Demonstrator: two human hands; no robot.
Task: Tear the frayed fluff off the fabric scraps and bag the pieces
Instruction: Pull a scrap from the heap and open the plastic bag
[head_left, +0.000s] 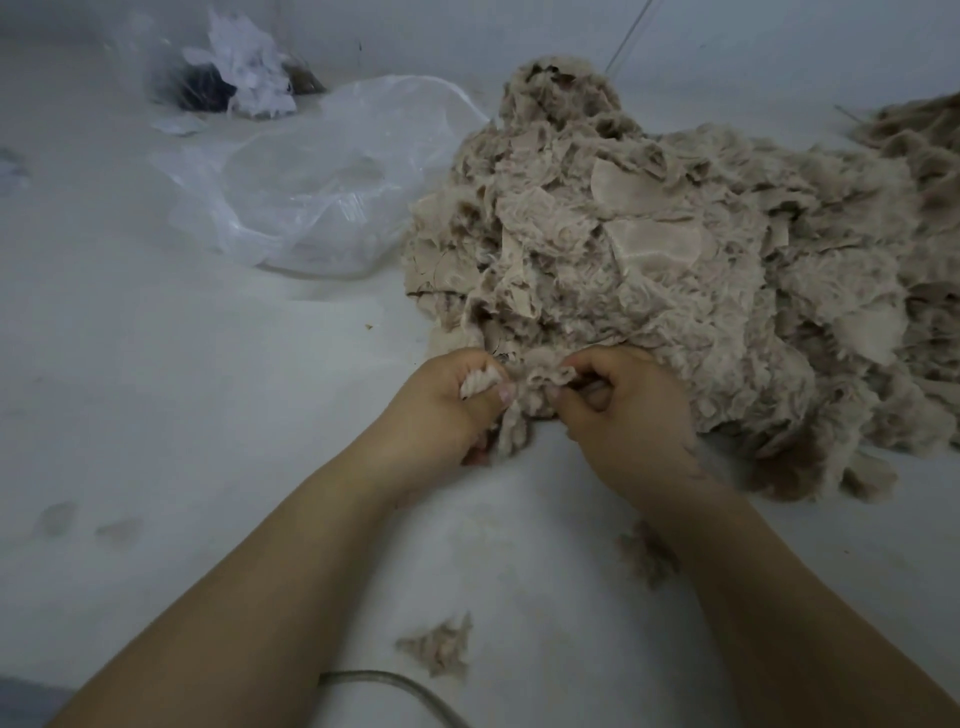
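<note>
Two bare forearms (291, 561) — no sleeves — short-nailed hands (447, 410).

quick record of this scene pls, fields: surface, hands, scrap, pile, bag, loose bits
surface: pale tabletop
left hand: grip curled on fabric scrap
right hand: pinches same scrap
pile: beige fluffy scraps, heaped beyond the hands
bag: clear plastic bag, left of pile, crumpled
loose bits: fluff tufts near forearms

fuzzy matt beige cloth scraps (675, 270), glossy crinkled clear plastic bag (311, 192), smooth white table (156, 389)
</note>
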